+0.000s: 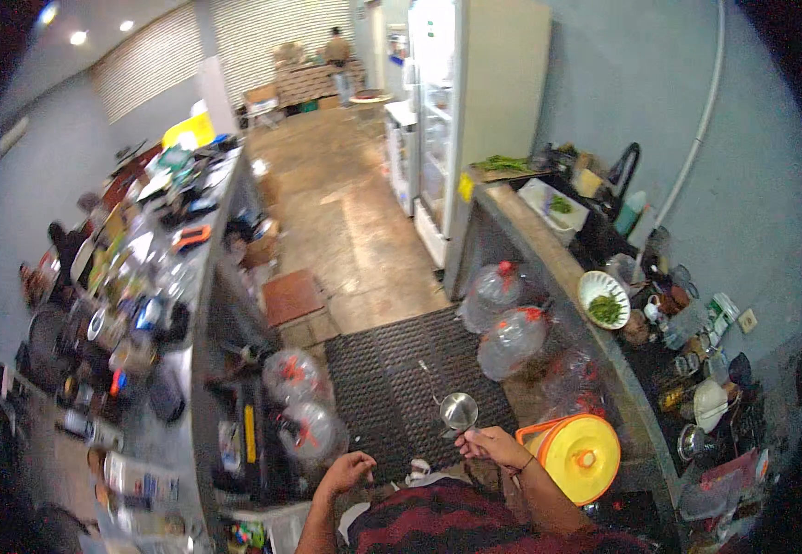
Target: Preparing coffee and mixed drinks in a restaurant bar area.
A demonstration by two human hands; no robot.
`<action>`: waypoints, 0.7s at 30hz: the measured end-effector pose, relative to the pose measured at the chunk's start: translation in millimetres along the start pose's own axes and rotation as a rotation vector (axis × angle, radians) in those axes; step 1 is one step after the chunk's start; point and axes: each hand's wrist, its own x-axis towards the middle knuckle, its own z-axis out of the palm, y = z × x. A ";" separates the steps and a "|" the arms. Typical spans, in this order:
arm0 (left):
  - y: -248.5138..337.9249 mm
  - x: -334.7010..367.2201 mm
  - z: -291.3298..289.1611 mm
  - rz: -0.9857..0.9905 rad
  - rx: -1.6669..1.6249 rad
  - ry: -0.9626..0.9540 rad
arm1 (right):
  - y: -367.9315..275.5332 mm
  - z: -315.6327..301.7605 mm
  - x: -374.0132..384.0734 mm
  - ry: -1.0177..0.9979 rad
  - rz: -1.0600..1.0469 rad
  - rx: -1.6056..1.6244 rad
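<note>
My right hand (493,448) is closed on a small, shiny, round metal cup (459,412) and holds it in front of me above the black mat. A thin curved piece shows at the cup's far left side; the fingers cover the near side. Loosely curled, my left hand (347,472) hangs at the lower middle, with nothing visible in it. Just right of my right forearm stands an orange container with a round yellow lid (583,459).
Clear water jugs (512,342) line the right counter (562,263), and more jugs (309,429) stand at left. A white bowl of greens (604,300) sits on the right counter. The left counter (200,300) is cluttered. Beyond the black mat (401,369) are a lit fridge (435,120) and a person (337,60).
</note>
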 end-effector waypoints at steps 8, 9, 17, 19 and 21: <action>184.3 221.6 -16.6 0.148 0.085 -0.024 | -104.3 -144.0 62.4 0.365 -0.320 0.330; 189.0 249.0 -26.4 0.091 0.036 -0.049 | -115.4 -164.8 71.2 0.397 -0.329 0.338; 323.8 502.0 -64.3 0.258 0.015 -0.201 | -219.6 -320.1 119.3 0.904 -0.367 0.336; 381.1 570.7 -42.1 0.286 0.001 -0.248 | -244.4 -357.1 134.3 1.020 -0.352 0.366; 436.8 630.2 -8.6 0.421 0.101 -0.431 | -258.7 -386.6 148.8 1.059 -0.403 0.423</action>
